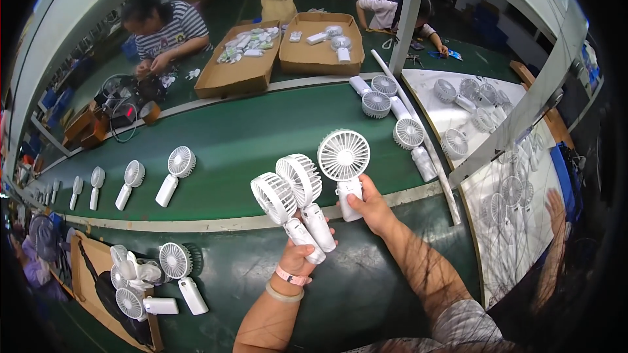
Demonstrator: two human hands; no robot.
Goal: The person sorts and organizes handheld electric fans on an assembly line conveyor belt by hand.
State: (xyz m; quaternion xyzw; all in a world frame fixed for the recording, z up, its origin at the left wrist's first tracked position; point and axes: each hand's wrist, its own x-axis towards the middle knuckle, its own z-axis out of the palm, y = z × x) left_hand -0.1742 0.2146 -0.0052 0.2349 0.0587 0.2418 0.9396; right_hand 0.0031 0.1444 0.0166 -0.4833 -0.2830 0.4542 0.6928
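Observation:
My left hand, with a pink band and a pale bangle on its wrist, is closed round the handles of two white handheld fans. One fan leans left, and the other fan sits close against it on the right. Beside them my right hand grips a third white handheld fan by its short handle, thumb on the front. Its round grille is upright and turned toward me. All three are held over the near edge of the green conveyor belt.
Several white fans lie spaced along the belt at left; others cluster by a white bar. A white board at right carries more fans, near another person's hand. Cardboard trays stand beyond. Fans rest by a box at lower left.

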